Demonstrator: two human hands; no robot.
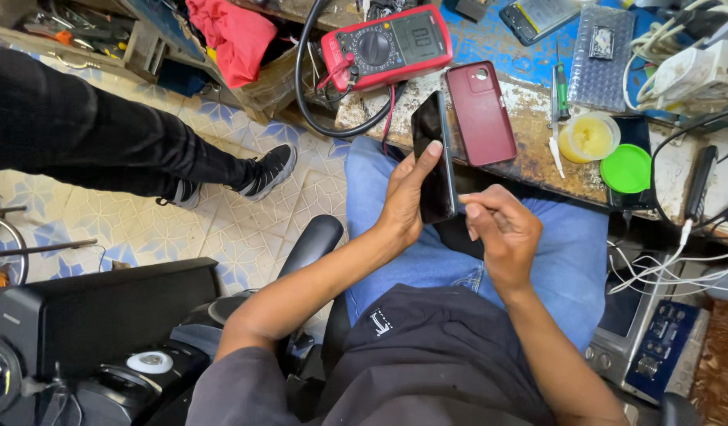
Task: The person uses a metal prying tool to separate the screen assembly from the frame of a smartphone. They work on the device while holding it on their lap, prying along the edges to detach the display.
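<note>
You are sitting over a tiled floor (222, 229) showing pale blue-and-cream patterns | a worn workbench (529, 150) with chipped blue paint is running along your front | a black chair armrest (312, 241) is jutting out at your left | even, soft light is falling throughout.

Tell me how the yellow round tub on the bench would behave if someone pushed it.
The yellow tub looks small and plastic, so it would probably slide easily. It is low and wide, so tipping seems unlikely. It stands open, its green lid lying beside it, so a hard shove might spill whatever is inside.
</note>
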